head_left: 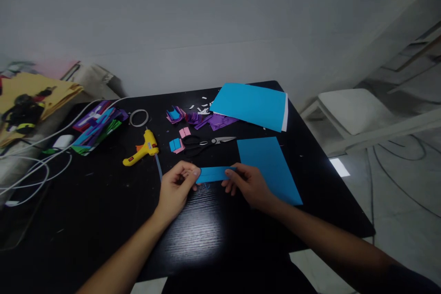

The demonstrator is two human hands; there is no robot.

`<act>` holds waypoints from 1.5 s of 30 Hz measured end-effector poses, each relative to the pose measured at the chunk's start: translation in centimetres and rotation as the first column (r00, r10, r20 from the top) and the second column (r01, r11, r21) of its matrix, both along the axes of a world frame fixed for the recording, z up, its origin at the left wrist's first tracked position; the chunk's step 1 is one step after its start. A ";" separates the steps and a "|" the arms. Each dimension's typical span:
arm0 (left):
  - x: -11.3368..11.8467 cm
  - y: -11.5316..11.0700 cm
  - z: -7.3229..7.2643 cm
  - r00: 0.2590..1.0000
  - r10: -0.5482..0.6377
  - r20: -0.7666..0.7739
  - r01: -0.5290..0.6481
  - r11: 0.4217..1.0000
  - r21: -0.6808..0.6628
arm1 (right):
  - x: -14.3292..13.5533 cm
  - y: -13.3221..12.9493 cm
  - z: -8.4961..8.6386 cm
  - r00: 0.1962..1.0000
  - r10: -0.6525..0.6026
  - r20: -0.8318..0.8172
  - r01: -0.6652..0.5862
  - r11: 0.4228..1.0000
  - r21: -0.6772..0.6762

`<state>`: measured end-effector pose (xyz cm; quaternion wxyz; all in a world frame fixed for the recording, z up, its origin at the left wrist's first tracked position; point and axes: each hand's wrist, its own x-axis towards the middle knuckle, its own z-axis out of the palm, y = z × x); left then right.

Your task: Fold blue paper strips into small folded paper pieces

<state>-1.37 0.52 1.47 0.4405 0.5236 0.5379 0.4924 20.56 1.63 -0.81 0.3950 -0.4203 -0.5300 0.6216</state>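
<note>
Blue paper strip (214, 174), in the head view, spans the gap between both hands, nearer the wearer than the scissors (204, 143). Left hand (176, 186) pinches one end, right hand (251, 184) the other, thumbs on top. Beyond the scissors' handles, folded purple paper (180, 120) cradles a blue piece (175, 114).

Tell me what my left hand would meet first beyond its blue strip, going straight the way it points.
Past the blue strip, your left hand would likely meet the scissors; its height above the table is unclear, so it might clear them.
</note>
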 end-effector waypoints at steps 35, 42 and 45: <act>0.0 -0.1 0.0 0.999 -0.023 0.029 0.025 0.998 -0.059 | 0.3 -0.1 0.5 1.000 0.028 0.007 -0.028 0.999 -0.029; 0.0 -0.1 0.1 0.999 -0.027 0.042 0.029 0.998 -0.059 | 0.3 -0.2 0.5 0.999 0.035 0.007 -0.035 0.999 -0.019; 0.0 -0.2 0.2 1.000 -0.020 0.020 0.021 0.998 -0.052 | 0.3 -0.2 0.4 0.999 0.041 0.009 -0.041 0.999 -0.012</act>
